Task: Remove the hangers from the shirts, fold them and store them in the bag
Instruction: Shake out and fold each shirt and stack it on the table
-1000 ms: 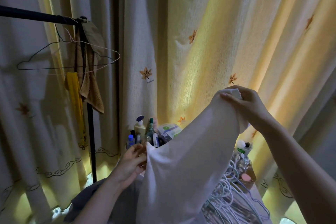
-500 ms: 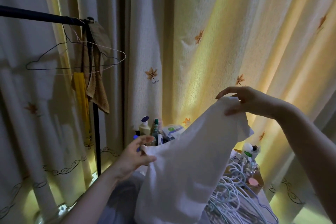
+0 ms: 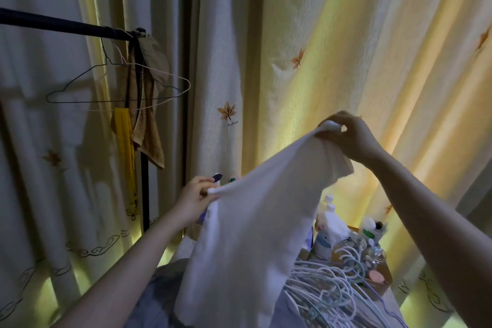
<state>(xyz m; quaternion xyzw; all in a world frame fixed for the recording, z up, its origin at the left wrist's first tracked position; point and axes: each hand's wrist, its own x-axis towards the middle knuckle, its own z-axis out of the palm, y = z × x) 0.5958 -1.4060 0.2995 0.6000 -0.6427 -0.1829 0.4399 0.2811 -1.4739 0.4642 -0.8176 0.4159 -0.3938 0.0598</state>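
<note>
I hold the white shirt (image 3: 255,234) up in the air over the heap of hangers (image 3: 327,282), left hand (image 3: 195,198) low and right hand (image 3: 351,136) high, fingers of each pinched on its top edge, I judge to stretch it flat for folding.

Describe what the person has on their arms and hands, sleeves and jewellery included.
The left forearm and right forearm are bare to the frame's edge; no sleeve or cuff shows. Neither grip, left hand nor right hand, wears a glove. No watch, bracelet or ring is visible, though dim light could hide a thin band.
</note>
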